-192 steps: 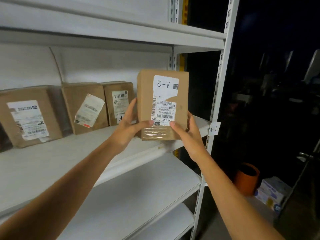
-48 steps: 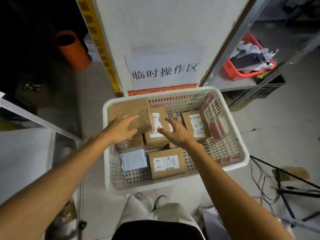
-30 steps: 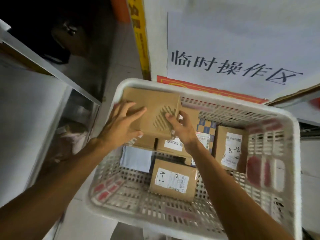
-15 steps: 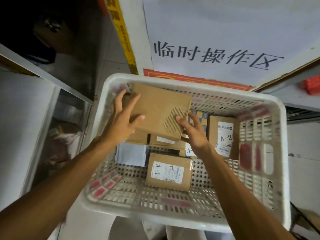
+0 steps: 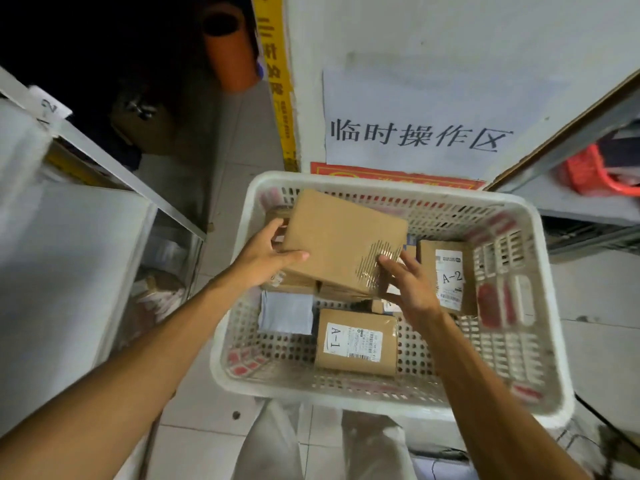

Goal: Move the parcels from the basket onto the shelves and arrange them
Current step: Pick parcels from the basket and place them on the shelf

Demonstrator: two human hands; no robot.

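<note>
- Step in hand — lifting a plain brown parcel (image 5: 341, 242) at the far-left corner of the white basket (image 5: 540, 407).
- Left hand (image 5: 265, 259) and right hand (image 5: 410, 284) clasp its opposite edges, fingers curled around.
- Next, likely: find its label, hidden underneath, then carry it to the shelves (image 5: 69, 271).

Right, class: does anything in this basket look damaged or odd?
Yes: the box held over the basket has a torn patch by the right hand, its surface peeled to bare ribbed cardboard.
</note>
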